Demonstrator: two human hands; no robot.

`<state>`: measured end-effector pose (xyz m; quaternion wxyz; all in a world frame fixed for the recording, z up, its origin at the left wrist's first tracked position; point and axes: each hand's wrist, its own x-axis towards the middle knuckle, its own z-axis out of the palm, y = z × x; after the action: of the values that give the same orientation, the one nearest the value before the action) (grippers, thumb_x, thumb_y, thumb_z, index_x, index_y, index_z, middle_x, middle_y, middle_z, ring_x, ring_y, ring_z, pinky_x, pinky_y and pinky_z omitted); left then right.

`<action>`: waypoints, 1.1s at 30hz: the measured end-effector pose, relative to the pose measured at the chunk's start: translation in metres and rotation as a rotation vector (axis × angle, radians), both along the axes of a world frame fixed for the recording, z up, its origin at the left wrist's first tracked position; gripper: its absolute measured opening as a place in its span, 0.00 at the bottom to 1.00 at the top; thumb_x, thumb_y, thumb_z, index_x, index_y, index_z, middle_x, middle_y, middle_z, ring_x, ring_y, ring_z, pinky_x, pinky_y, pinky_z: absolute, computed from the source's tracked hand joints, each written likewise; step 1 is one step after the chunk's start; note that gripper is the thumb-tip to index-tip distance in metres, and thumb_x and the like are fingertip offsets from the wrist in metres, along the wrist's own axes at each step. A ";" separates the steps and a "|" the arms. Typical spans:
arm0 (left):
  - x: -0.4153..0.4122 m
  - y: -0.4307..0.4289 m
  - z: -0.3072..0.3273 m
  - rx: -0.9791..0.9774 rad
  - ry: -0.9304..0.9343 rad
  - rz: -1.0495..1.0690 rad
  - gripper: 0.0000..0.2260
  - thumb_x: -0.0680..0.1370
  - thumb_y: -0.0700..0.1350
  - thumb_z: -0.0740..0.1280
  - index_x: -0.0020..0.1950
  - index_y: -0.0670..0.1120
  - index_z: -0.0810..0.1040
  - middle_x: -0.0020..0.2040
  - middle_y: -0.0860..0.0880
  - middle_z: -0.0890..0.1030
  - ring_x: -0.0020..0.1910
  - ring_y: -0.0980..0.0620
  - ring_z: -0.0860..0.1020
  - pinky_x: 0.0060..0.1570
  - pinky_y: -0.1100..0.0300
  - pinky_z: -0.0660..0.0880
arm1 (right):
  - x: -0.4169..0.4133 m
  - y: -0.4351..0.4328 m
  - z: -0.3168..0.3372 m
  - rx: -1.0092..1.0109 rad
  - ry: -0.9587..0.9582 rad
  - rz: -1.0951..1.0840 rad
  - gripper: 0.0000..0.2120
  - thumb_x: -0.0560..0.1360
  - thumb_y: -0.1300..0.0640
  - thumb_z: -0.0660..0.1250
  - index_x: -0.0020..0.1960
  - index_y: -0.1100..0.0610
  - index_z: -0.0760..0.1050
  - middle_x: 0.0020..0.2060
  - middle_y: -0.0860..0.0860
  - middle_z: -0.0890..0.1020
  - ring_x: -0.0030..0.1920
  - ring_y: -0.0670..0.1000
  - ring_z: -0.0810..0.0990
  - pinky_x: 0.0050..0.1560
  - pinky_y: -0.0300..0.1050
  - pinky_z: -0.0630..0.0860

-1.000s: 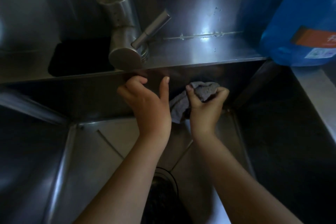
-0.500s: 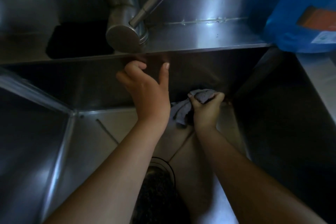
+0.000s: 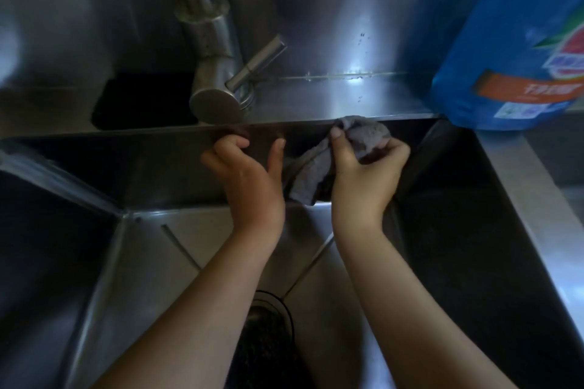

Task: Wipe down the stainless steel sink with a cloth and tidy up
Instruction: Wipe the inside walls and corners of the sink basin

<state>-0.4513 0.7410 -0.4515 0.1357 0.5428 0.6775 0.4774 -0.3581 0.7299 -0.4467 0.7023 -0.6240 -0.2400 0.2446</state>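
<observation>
R hand (image 3: 363,180) grips bunched grey cloth (image 3: 368,134) at top edge of sink (image 3: 142,161) back wall. L hand (image 3: 249,174) just beside, fingers loosely curled, below faucet (image 3: 215,73). Blue bottle (image 3: 512,57) on rt ledge.

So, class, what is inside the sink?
The right hand holding a cloth at the back wall, the left hand beside it, and the drain. The forearms cover part of the drain and floor.

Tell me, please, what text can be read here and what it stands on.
Orange band on the blue bottle: white characters, too blurred to read.
Red and green logo above it: blurred, unreadable.
Small white panel below: too small to read.
No other text shows.
</observation>
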 end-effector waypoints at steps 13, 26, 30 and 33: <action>0.002 -0.001 -0.005 -0.001 -0.054 -0.013 0.20 0.73 0.47 0.69 0.55 0.36 0.66 0.57 0.42 0.63 0.48 0.51 0.68 0.43 0.73 0.66 | 0.005 -0.003 -0.088 -0.289 -0.114 0.074 0.21 0.69 0.61 0.74 0.43 0.53 0.60 0.38 0.40 0.69 0.36 0.38 0.70 0.38 0.24 0.64; 0.004 -0.001 -0.001 -0.011 -0.032 0.016 0.20 0.73 0.46 0.70 0.54 0.35 0.66 0.57 0.38 0.65 0.47 0.47 0.68 0.46 0.65 0.65 | 0.019 -0.007 -0.076 -0.371 -0.045 0.004 0.16 0.70 0.64 0.72 0.46 0.58 0.64 0.39 0.52 0.74 0.41 0.50 0.73 0.38 0.31 0.62; 0.004 -0.002 0.001 -0.042 -0.084 -0.009 0.19 0.73 0.47 0.70 0.54 0.37 0.67 0.54 0.45 0.63 0.51 0.40 0.72 0.54 0.46 0.71 | 0.029 -0.014 -0.046 -0.252 0.036 -0.054 0.17 0.69 0.63 0.73 0.48 0.56 0.65 0.45 0.54 0.78 0.44 0.50 0.77 0.39 0.31 0.70; 0.016 -0.012 0.002 -0.065 -0.072 -0.074 0.20 0.72 0.50 0.69 0.55 0.41 0.67 0.53 0.49 0.62 0.52 0.43 0.72 0.52 0.44 0.73 | 0.037 -0.020 -0.016 -0.137 0.080 -0.066 0.17 0.69 0.62 0.73 0.48 0.52 0.66 0.46 0.50 0.78 0.46 0.43 0.78 0.39 0.23 0.72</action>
<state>-0.4351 0.7288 -0.4493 0.1951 0.5453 0.6668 0.4691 -0.3210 0.7100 -0.4627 0.6747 -0.6679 -0.1740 0.2618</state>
